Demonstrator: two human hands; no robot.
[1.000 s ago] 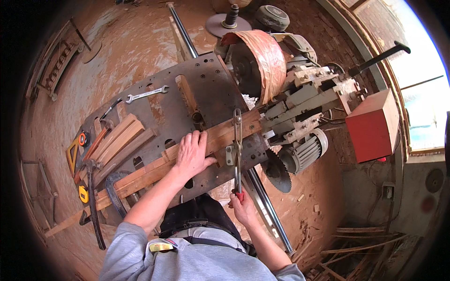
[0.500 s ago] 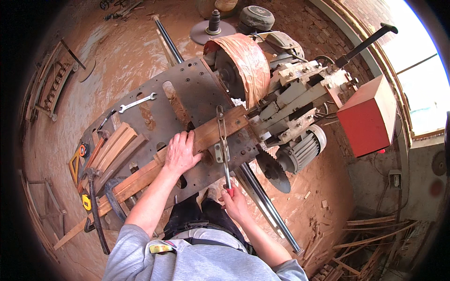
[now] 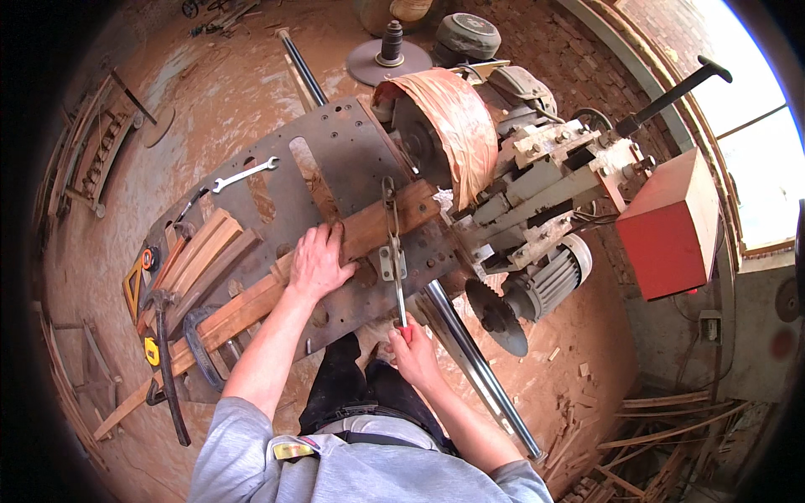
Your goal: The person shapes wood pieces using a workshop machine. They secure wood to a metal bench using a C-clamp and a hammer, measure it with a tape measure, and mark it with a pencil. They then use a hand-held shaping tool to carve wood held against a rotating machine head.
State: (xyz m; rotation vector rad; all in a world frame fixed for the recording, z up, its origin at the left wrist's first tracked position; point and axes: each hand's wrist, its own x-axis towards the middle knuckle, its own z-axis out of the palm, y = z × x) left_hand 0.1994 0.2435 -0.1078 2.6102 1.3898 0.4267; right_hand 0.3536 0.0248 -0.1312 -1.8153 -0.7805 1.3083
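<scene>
My left hand (image 3: 317, 261) presses on a brown wooden board (image 3: 369, 232), its fingertips over the far edge and its thumb stretched toward the right. The board lies slantwise across a dark steel sliding table (image 3: 335, 138). My right hand (image 3: 413, 355) is closed round the red grip of a metal toggle clamp (image 3: 396, 230), whose arm reaches over the board near its right end. A long wooden strip (image 3: 243, 312) runs along the near side, beneath my left forearm. Beside the board's right end stands a machine with a copper-coloured wrapped guard (image 3: 461, 126).
A toothed saw blade (image 3: 496, 318) and a motor (image 3: 558, 272) sit right of the table. A wrench (image 3: 245, 174), wood pieces (image 3: 201, 251), a hammer (image 3: 166, 360) and a yellow tape measure (image 3: 152, 351) lie at left. A steel rail (image 3: 486, 369) juts toward me. A red box (image 3: 667, 230) hangs at right.
The table, with the board, clamp and both my hands, has slid slightly away from me along the rails. Both hands keep their places on the board and the clamp grip. The view has shifted a little.
</scene>
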